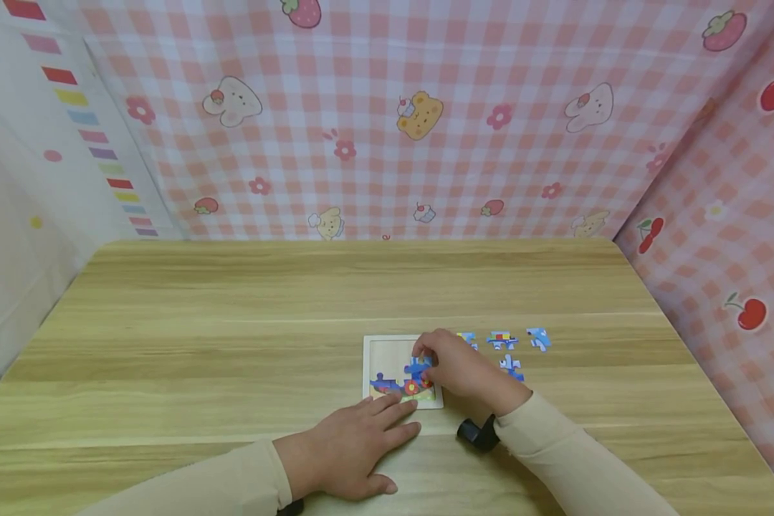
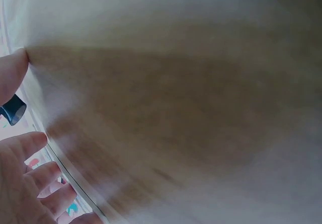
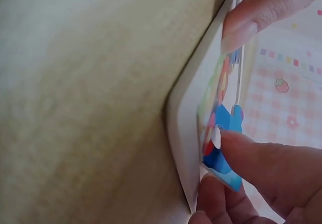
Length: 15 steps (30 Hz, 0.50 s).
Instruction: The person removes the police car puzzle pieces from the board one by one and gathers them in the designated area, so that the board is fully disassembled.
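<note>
A shallow puzzle tray (image 1: 366, 362) with a pale rim lies on the table in the head view. Along its lower part sit joined jigsaw pieces (image 1: 385, 385) with red wheels. My right hand (image 1: 463, 367) pinches a blue jigsaw piece (image 1: 417, 368) over the tray's right side. In the right wrist view, the thumb presses on that blue piece (image 3: 231, 177), which tilts up at one edge; whether it is fully seated I cannot tell. My left hand (image 1: 355, 446) lies flat, fingers spread, fingertips touching the tray's near rim.
Several loose jigsaw pieces (image 1: 503, 339) lie on the wooden table (image 1: 232, 322) to the right of the tray, one partly behind the right hand. A black wrist-camera mount (image 1: 477, 434) sits under the right wrist. Patterned curtains (image 1: 361, 107) enclose the table's back and sides.
</note>
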Tool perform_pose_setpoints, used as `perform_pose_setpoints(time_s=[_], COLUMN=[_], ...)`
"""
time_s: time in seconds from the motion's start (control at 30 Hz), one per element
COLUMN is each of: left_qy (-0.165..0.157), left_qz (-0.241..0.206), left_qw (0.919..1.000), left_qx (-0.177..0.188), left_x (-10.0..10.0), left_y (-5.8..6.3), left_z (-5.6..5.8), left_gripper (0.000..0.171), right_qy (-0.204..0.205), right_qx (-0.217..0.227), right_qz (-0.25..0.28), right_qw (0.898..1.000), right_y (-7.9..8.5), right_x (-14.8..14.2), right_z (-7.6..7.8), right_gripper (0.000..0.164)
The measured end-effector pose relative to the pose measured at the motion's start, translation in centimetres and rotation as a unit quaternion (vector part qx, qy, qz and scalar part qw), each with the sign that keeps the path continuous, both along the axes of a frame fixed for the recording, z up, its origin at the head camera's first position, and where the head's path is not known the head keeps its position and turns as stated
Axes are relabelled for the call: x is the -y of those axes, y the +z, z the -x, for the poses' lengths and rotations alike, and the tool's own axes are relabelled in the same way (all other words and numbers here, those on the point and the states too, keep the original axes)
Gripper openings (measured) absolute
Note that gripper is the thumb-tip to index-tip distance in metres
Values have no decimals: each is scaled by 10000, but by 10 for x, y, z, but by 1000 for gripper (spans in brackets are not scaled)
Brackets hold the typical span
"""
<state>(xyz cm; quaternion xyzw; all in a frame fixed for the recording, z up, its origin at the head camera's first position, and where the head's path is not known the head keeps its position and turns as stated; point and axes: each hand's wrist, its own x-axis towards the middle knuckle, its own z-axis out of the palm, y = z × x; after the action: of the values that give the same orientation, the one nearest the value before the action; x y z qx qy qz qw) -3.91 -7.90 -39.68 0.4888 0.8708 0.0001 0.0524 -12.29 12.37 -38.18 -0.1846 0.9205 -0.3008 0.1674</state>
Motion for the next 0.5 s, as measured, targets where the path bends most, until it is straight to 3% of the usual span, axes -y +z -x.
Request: perform_pose_setpoints(time_s=[0.5], left_qy=[-21], left_qz=[-47], left_qw=[10000], left_qx=[-79], left_x=[0], left_y=[-1], left_z=[0], left_gripper=[67], right_qy=[357], right_qx=[104], right_qz=[571], right_qw=[9977], right_y=[-2], right_x=[-7], right_z=[2], right_gripper=[19])
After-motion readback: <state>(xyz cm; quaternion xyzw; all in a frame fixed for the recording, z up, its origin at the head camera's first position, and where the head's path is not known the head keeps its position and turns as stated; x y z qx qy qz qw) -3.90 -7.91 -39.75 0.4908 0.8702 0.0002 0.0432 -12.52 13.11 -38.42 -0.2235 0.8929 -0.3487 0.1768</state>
